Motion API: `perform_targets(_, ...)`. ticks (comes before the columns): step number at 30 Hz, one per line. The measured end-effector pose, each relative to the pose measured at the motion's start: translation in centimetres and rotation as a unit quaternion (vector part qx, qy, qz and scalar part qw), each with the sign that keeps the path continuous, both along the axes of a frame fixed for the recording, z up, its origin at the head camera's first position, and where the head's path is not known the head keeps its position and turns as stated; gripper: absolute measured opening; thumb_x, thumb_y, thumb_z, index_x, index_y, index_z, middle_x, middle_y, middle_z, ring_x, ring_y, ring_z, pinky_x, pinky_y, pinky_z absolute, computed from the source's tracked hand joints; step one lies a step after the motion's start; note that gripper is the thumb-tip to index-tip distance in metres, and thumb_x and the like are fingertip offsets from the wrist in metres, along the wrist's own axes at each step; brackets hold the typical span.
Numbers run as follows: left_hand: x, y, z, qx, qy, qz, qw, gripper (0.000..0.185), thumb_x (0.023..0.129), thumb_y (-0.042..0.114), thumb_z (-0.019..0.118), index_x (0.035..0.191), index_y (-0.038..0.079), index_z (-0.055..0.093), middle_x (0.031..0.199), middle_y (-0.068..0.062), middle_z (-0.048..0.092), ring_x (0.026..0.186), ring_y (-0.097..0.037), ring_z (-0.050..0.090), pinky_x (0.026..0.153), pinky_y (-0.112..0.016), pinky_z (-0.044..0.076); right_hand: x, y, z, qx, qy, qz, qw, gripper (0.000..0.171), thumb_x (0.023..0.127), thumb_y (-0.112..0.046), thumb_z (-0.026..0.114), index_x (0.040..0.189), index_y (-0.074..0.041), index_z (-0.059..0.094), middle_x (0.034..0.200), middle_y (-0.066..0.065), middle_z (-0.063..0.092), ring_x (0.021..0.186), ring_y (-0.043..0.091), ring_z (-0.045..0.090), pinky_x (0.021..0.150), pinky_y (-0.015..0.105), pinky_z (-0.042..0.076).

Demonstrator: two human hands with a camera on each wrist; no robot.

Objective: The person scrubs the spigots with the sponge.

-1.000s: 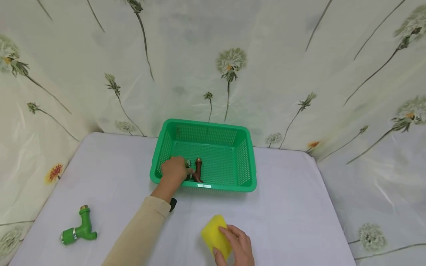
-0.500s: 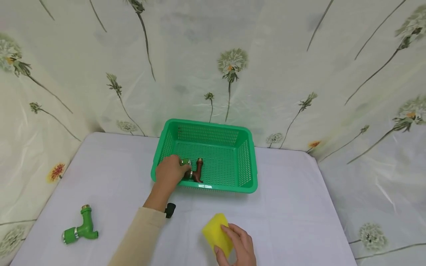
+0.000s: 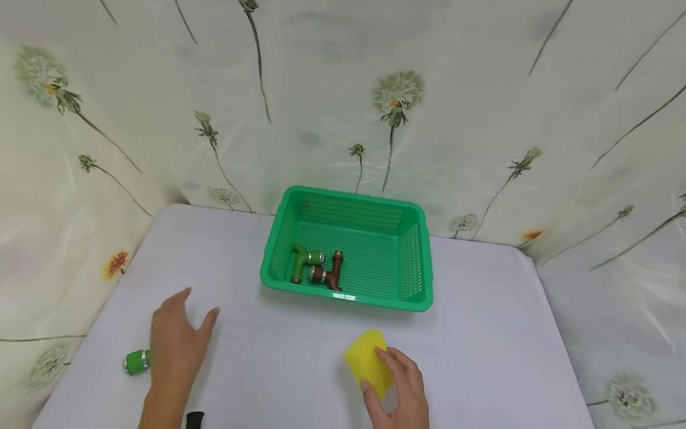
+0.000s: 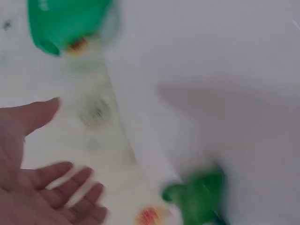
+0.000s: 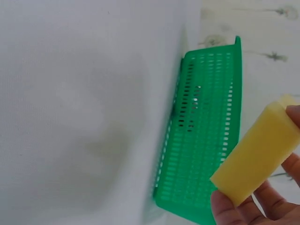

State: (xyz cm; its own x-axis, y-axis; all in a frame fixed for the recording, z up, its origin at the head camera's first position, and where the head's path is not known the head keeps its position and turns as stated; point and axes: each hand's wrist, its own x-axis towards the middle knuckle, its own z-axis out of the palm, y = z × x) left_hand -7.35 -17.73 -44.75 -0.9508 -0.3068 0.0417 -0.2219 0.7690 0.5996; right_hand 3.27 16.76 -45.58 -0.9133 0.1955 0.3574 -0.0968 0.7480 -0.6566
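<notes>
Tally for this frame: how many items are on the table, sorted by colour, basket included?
Green: 3 - basket, tap fitting in the basket, tap fitting on the table by the left hand
Brown: 1 - tap fitting in the basket
Yellow: 1 - sponge held by the right hand
Total: 5

Both hands, the left hand and the right hand, are bare and ringless, and a small black wrist-worn device shows just beside the left forearm.
</notes>
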Motion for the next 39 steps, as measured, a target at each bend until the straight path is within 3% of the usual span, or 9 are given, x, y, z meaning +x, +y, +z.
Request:
perform_targets(5,2.7,-5.5,-3.3,-0.042,-0.131,0.076,0.9875,0.095,0.084,0.034,0.087,0.143,-0.022,0.039,0.137,-0.047,0.042,0.127,-0.067,0.036,0.102,-0.077,0.033,-0.1,0.0,0.1,-0.004,-0.01,-0.013,1.0,0.063,0.068,0.0,0.095,0.125,-0.01,0.072,0.129,0.006,0.063,0.116,0.01,0.054,0.092,0.003,0.038)
perform_targets(9,3.2,-6.9,-4.9,-0.02,-0.151,0.094,0.9838,0.089,0.086,0.037,0.085,0.137,-0.023,0.044,0.13,-0.047,0.044,0.121,-0.066,0.038,0.088,-0.072,0.044,-0.2,-0.5,0.1,-0.012,-0.026,-0.031,0.999,0.06,0.069,0.0,0.094,0.124,-0.01,0.073,0.129,0.006,0.063,0.115,0.009,0.053,0.091,0.004,0.037)
perform_targets(12,3.2,-7.5,-4.9,-0.019,-0.152,0.102,0.9829,0.082,0.089,0.036,0.082,0.134,-0.023,0.047,0.129,-0.047,0.042,0.12,-0.064,0.038,0.082,-0.069,0.046,-0.3,-1.2,0.0,-0.017,-0.043,-0.031,0.998,0.058,0.071,-0.002,0.094,0.124,-0.011,0.073,0.13,0.004,0.063,0.115,0.01,0.054,0.09,0.006,0.039)
perform_targets(17,4.1,-7.4,-4.5,-0.02,-0.189,0.094,0.9773,0.103,0.083,0.051,0.085,0.136,-0.024,0.038,0.133,-0.05,0.031,0.12,-0.068,0.031,0.085,-0.073,0.043,-0.1,-1.2,-0.2,-0.013,-0.044,-0.03,0.998,0.059,0.07,-0.002,0.095,0.124,-0.011,0.073,0.129,0.003,0.062,0.115,0.011,0.055,0.09,0.014,0.047)
perform_targets(22,4.2,-7.0,-4.6,0.016,-0.181,0.098,0.9785,0.102,0.084,0.04,0.086,0.143,-0.024,0.033,0.135,-0.051,0.029,0.121,-0.069,0.031,0.088,-0.074,0.045,0.0,-0.9,-0.5,-0.016,-0.037,-0.025,0.999,0.06,0.071,-0.001,0.095,0.125,-0.011,0.072,0.129,0.003,0.062,0.115,0.011,0.056,0.094,0.002,0.036)
perform_targets(27,3.7,-7.0,-3.4,0.095,-0.206,0.089,0.9699,0.11,0.09,0.058,0.076,0.15,-0.021,0.029,0.143,-0.048,0.035,0.128,-0.062,0.039,0.101,-0.073,0.041,0.1,-0.6,-0.4,-0.016,-0.038,-0.02,0.999,0.06,0.072,-0.001,0.094,0.126,-0.01,0.072,0.13,0.004,0.062,0.115,0.012,0.057,0.095,0.002,0.036)
perform_targets(31,3.6,-5.9,-1.7,0.222,-0.24,0.045,0.9441,0.115,0.089,0.078,0.062,0.16,-0.006,0.028,0.153,-0.035,0.041,0.137,-0.048,0.045,0.106,-0.063,0.045,0.1,-0.5,-0.2,-0.033,-0.042,-0.012,0.998,0.061,0.072,0.0,0.094,0.128,-0.013,0.071,0.132,0.0,0.062,0.117,0.013,0.059,0.097,0.003,0.037)
perform_targets(35,3.7,-3.4,0.1,0.376,-0.202,0.005,0.9045,0.09,0.099,0.066,0.058,0.158,0.001,0.038,0.151,-0.023,0.053,0.132,-0.029,0.06,0.108,-0.039,0.051,0.2,-0.7,0.1,-0.054,-0.059,0.001,0.997,0.06,0.074,-0.003,0.094,0.127,-0.017,0.071,0.131,-0.006,0.062,0.116,0.012,0.061,0.097,0.008,0.044)
perform_targets(39,3.8,0.7,1.0,0.521,-0.119,-0.079,0.8413,0.061,0.113,0.042,0.046,0.148,-0.008,0.047,0.136,-0.019,0.065,0.114,-0.022,0.071,0.097,-0.032,0.058,0.2,-1.0,1.0,-0.076,-0.067,0.023,0.995,0.061,0.077,-0.006,0.093,0.131,-0.022,0.07,0.131,-0.013,0.061,0.116,0.01,0.062,0.091,0.021,0.055)
